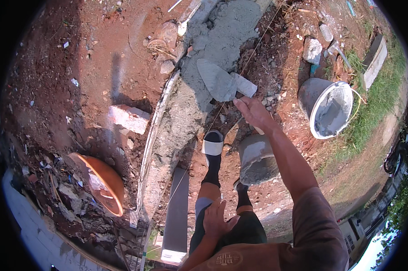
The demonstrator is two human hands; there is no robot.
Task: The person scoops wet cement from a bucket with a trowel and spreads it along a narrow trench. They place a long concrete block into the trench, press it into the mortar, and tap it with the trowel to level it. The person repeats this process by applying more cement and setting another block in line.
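At the far left, a round orange plastic basin [115,183] tilts on the reddish-brown soil [50,108], with pale scraps inside it. Next, a pinkish-white rectangular brick [128,118] lies on the ground, apart from a long, rough grey concrete strip [168,131] that runs upward to the right. Beside the strip's lower end lies a long, flat dark-grey board [176,210]. The person's left hand [215,220] is held low in front of the dark shorts, its thumb apart from the fingers; a thin white sliver [221,197] shows at the fingertips, and I cannot tell whether they grip it. Above, a leaf-shaped grey metal trowel [216,80] has its blade over the strip, at the near edge of a thick, wet grey mortar layer [231,34]. Just right of the blade sits a small pale-grey rectangular block [245,85]. The right hand [253,111] has its fingers closed around the trowel's handle end. Below that forearm's left side, a grey mortar-smeared bucket [254,151] leans over; farther right, a larger grey bucket with a whitish rim [311,97] tilts near green grass [371,113].
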